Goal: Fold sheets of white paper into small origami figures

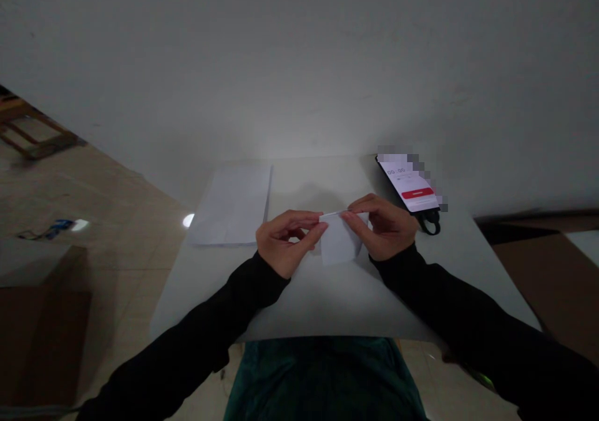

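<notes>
A small folded piece of white paper point(337, 241) is held upright over the middle of the white table point(327, 296). My left hand point(286, 241) pinches its upper left corner between thumb and fingers. Its upper right edge is pinched by my right hand point(384, 226), the fingers curled over the top. Both arms wear black sleeves and reach in from the near edge of the table.
A stack of white paper sheets point(234, 206) lies at the table's far left. A phone point(409, 185) with a lit screen and a black strap rests at the far right, close to the white wall. Tiled floor and brown furniture point(44, 333) lie to the left.
</notes>
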A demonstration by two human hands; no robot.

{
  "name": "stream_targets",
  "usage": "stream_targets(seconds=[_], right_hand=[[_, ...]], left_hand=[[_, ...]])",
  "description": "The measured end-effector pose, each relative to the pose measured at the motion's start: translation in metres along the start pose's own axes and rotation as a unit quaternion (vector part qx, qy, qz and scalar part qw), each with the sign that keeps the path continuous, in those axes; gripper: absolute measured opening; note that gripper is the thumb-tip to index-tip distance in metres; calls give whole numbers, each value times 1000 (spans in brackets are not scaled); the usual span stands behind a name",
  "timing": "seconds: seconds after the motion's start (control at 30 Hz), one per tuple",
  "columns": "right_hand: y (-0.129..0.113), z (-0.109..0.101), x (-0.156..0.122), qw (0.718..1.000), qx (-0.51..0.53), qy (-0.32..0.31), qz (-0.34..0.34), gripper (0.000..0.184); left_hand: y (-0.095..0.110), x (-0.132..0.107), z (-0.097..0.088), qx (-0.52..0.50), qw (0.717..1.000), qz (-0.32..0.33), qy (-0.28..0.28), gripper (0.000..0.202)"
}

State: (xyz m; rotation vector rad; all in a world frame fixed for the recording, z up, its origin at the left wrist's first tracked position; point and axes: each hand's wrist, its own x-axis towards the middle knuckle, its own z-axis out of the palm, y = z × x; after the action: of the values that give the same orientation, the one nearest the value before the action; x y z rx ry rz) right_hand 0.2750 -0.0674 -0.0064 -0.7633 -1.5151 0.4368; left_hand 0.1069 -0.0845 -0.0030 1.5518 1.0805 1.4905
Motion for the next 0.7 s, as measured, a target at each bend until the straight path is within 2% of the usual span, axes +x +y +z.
stream_targets(seconds=[0.3, 0.7], right_hand=[[-5, 1, -1, 1000, -13, 10, 2, 7], [-7, 2, 1, 999, -35, 20, -7, 7]], left_hand=[[-4, -2, -2, 21, 998, 54, 9, 20], [-4, -2, -3, 50, 996, 71, 1, 16]])
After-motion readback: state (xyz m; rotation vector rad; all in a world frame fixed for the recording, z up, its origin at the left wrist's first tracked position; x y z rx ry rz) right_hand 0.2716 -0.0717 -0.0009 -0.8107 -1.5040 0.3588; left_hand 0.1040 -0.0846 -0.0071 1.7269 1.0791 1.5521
